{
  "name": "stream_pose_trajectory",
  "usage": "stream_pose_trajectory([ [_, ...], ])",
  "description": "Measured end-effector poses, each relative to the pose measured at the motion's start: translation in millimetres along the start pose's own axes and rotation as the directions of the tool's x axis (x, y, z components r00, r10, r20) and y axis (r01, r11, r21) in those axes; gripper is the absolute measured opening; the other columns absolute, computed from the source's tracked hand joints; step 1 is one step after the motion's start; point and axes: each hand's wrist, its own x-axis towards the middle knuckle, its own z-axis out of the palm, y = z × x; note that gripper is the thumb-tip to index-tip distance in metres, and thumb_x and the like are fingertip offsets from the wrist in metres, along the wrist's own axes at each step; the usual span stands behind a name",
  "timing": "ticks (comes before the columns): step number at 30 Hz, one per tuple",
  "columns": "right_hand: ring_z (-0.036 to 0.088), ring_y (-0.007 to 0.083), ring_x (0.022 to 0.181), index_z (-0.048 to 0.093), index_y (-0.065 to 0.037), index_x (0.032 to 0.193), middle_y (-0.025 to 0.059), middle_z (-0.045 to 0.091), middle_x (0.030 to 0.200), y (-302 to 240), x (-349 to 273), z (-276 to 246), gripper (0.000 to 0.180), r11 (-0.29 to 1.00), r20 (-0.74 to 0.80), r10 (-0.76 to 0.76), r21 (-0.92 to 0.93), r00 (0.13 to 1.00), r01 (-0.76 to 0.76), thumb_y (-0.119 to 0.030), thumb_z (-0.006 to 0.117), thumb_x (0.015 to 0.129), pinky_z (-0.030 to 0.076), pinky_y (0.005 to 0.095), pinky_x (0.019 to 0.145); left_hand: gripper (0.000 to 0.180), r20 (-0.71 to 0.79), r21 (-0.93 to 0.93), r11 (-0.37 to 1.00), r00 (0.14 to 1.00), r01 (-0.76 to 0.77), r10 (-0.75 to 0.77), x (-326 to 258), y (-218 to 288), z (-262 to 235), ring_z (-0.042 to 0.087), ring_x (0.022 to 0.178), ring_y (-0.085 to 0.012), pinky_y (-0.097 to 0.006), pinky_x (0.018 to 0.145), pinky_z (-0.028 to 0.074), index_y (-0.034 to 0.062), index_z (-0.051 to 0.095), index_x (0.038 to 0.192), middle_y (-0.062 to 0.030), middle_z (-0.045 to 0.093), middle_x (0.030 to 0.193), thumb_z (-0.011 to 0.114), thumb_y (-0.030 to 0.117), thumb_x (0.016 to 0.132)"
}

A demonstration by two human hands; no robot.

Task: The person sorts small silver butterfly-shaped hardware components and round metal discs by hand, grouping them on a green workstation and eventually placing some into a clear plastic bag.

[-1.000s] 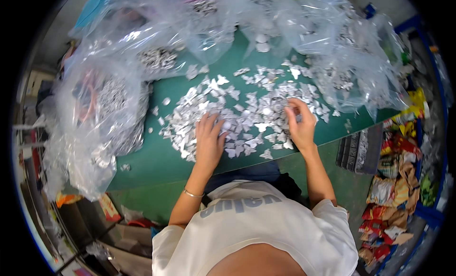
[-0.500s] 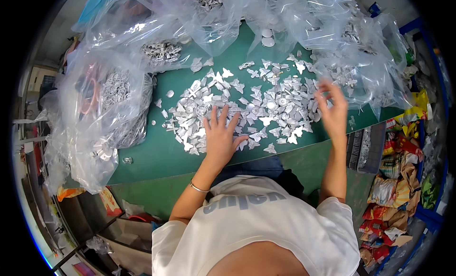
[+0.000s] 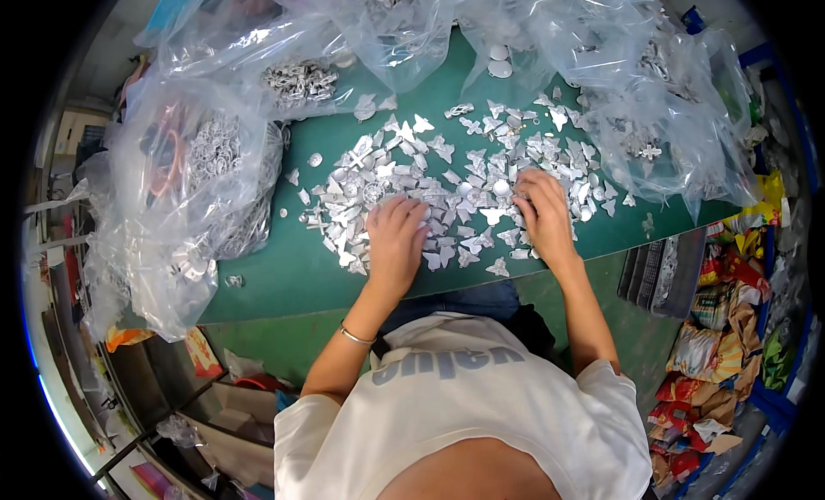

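Observation:
Many small silver metal pieces (image 3: 443,209), several shaped like little winged figures, lie in a spread heap on the green tabletop (image 3: 258,295). My left hand (image 3: 395,246) rests on the near left part of the heap, its fingers drawn together and bent down into the pieces. Over the right part of the heap, my right hand (image 3: 546,214) has its fingers curled, with the thumb beneath them. Whatever lies under the fingertips of either hand is too small or hidden to make out.
Clear plastic bags of metal parts line the table's left side (image 3: 215,169), back (image 3: 301,83) and right side (image 3: 653,139). Two round metal discs (image 3: 499,61) lie at the back. Below the table's right edge stands a dark crate (image 3: 660,272), near shelves with colourful packets (image 3: 700,354).
My right hand has come down and left from above the heap's right edge onto the pieces. My left hand's spread fingers have drawn together and curled.

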Motion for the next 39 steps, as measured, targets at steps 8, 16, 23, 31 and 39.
stream_pose_trajectory([
  [8,0.053,0.0113,0.072,0.058,0.0,0.094,0.0038,0.057,0.081,20,-12,-25,0.011,0.612,-0.085,0.638,0.659,0.766,-0.437,-0.002,0.052,0.084,0.043,0.0243,0.066,0.014,-0.013,-0.01,0.993,0.993,-0.117,0.117,11,-6,3,0.055,0.084,-0.0237,-0.037,0.084,0.034,0.0031,0.061,0.088,-0.0078,0.058,0.088,0.06,0.0,0.074],
  [16,0.049,0.0163,0.064,0.056,-0.003,0.102,0.0075,0.052,0.078,21,-2,-49,0.02,0.889,-0.099,0.457,0.069,0.884,-0.452,-0.001,0.051,0.083,0.041,0.0271,0.059,0.012,0.015,-0.408,0.91,0.996,-0.069,0.082,52,38,30,0.054,0.068,-0.034,-0.038,0.058,0.044,0.0017,0.058,0.091,-0.0141,0.055,0.08,0.055,0.0,0.079],
  [23,0.045,0.0291,0.099,0.06,-0.007,0.101,0.0108,0.05,0.102,13,-3,-45,0.029,0.946,0.036,0.218,-0.253,0.975,-0.202,-0.006,0.063,0.072,0.033,0.0387,0.086,0.02,0.176,-0.158,0.96,0.95,-0.233,0.259,67,42,67,0.052,0.081,-0.0301,-0.038,0.07,0.041,0.0017,0.059,0.093,-0.011,0.053,0.083,0.059,0.002,0.073],
  [31,0.046,0.0278,0.1,0.058,-0.005,0.098,0.0082,0.052,0.104,24,5,-40,0.026,0.957,0.066,0.073,-0.286,0.995,-0.051,-0.005,0.061,0.073,0.032,0.0396,0.087,0.016,0.272,-0.342,0.934,0.962,0.099,-0.002,64,31,37,0.053,0.082,-0.0298,-0.037,0.071,0.042,0.0012,0.058,0.085,-0.0121,0.054,0.083,0.062,0.001,0.07],
  [39,0.05,0.0295,0.086,0.058,-0.003,0.083,0.0109,0.056,0.088,39,5,-34,0.011,0.981,-0.205,0.183,-0.029,0.962,-0.193,-0.002,0.06,0.073,0.037,0.0362,0.076,0.02,0.197,-0.173,0.972,0.961,-0.161,0.195,82,38,36,0.053,0.087,-0.0312,-0.037,0.074,0.044,-0.0002,0.058,0.088,-0.0118,0.054,0.088,0.066,0.006,0.071],
])
